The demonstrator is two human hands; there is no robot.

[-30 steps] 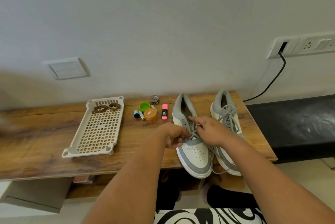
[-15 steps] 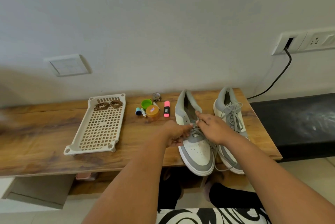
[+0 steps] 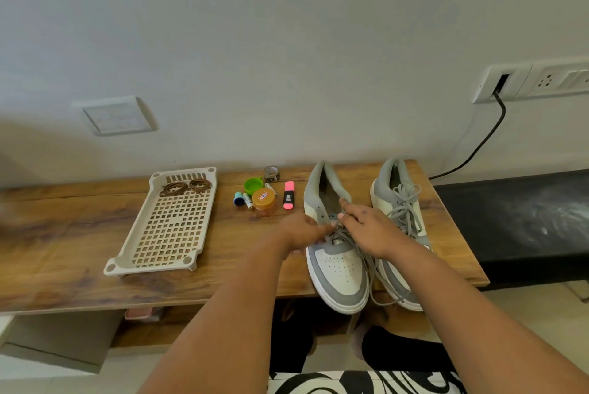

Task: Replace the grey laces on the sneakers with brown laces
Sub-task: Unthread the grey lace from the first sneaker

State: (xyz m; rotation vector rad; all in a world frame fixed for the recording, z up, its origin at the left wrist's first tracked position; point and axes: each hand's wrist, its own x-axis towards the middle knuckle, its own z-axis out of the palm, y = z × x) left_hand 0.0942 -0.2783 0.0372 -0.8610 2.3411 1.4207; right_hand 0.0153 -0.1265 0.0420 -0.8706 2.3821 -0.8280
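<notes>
- Both hands on the left sneaker (image 3: pixel 338 263): my left hand (image 3: pixel 301 232) has its grip pinched on the grey lace (image 3: pixel 338 235) at the eyelets, and my right hand (image 3: pixel 369 229) has fingers curled on the lace from the other side, by the tongue.
- Upper eyelets on this shoe look empty already; lower rows are laced, so unlacing is partway, I'd say.
- Risk: both toes overhang the front edge of the surface (image 3: pixel 63 253), so a hard tug on the lace could drag the shoe off.
- Risk: loose grey lace ends trail off that edge between the shoes; they could snag or tangle with the right sneaker (image 3: pixel 401 202), fully laced just beside.
- Brown laces (image 3: pixel 185 187) sit coiled at the far end of the cream lattice tray (image 3: pixel 169 234), well apart.
- Textures: smooth white perforated toe, grey panels, flat woven laces, wood-grain top.
</notes>
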